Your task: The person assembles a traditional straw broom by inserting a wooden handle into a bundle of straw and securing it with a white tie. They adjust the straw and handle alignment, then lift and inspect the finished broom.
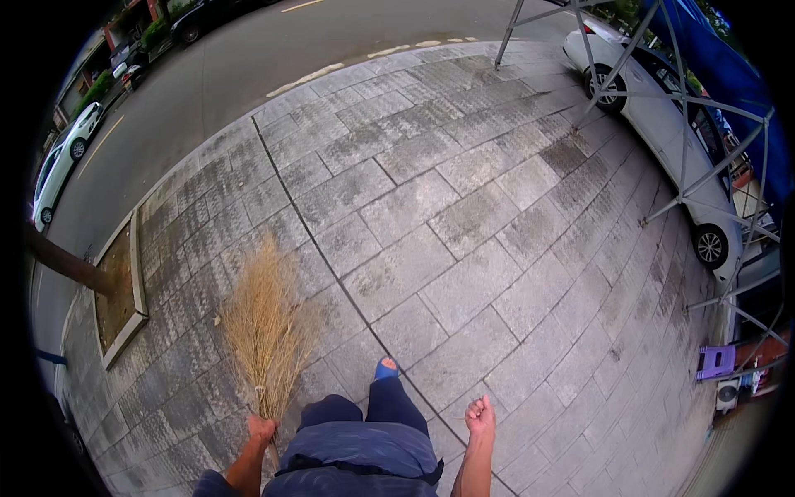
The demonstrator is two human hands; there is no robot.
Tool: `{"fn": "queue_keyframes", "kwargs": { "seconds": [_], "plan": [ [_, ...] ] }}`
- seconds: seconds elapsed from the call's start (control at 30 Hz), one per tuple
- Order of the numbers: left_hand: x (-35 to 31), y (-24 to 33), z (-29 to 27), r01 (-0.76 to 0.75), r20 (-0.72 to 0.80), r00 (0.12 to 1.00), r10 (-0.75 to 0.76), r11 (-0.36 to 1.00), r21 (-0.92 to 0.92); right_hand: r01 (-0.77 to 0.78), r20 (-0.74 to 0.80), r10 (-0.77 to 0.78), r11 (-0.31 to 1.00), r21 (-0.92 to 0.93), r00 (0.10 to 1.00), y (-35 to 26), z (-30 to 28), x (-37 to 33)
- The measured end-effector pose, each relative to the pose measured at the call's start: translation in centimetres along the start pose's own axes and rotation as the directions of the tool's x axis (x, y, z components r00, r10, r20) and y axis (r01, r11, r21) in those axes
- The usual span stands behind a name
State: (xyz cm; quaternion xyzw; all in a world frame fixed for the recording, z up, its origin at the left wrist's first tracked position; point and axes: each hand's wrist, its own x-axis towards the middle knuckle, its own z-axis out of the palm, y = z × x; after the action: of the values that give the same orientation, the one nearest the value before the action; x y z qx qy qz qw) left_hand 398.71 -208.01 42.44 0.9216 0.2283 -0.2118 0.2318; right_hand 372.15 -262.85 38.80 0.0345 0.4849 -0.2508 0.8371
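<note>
My left hand (262, 427) is wrapped round the handle of a straw broom (267, 323), low in the view. The broom's tan bristles fan out forward over the paving to the left of my legs. Out to the right of my body, my right hand (479, 415) is closed with its fingers curled in. A thin pale line shows beside it; whether anything is in those fingers I cannot make out. A blue slipper (386, 369) is on one foot, set forward on the slabs.
Grey stone paving (472, 224) spreads ahead, crossed by a dark groove. At left, a tree trunk (70, 263) rises from a kerbed bed (124, 282). A metal frame (684, 186) with blue sheeting stands by a parked white car (662, 137) at right. A purple stool (715, 363) sits beyond.
</note>
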Motion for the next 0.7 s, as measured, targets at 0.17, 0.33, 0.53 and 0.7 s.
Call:
{"fn": "queue_keyframes", "kwargs": {
  "seconds": [0.17,0.33,0.53,0.7],
  "plan": [
    [1.4,8.4,3.9,0.131,0.08,0.987,-0.138,0.988,0.086,-0.024,0.195,-0.016,0.98,0.199,0.981,-4.0,20.1,11.1],
    [9.5,10.5,7.9,0.144,-0.153,0.983,-0.101,0.943,0.301,-0.147,0.312,0.038,0.931,0.334,0.949,-0.6,37.0,21.0],
    [20.2,36.6,11.2,0.053,-0.008,0.999,-0.053,0.959,0.28,-0.154,0.34,0.042,0.939,0.309,0.939,-3.4,49.4,30.3],
    [28.6,56.9,8.5,-0.043,-0.038,0.998,0.048,0.989,0.142,-0.25,0.243,0.21,0.957,0.148,0.947,-3.0,54.2,32.7]
  ]
}}
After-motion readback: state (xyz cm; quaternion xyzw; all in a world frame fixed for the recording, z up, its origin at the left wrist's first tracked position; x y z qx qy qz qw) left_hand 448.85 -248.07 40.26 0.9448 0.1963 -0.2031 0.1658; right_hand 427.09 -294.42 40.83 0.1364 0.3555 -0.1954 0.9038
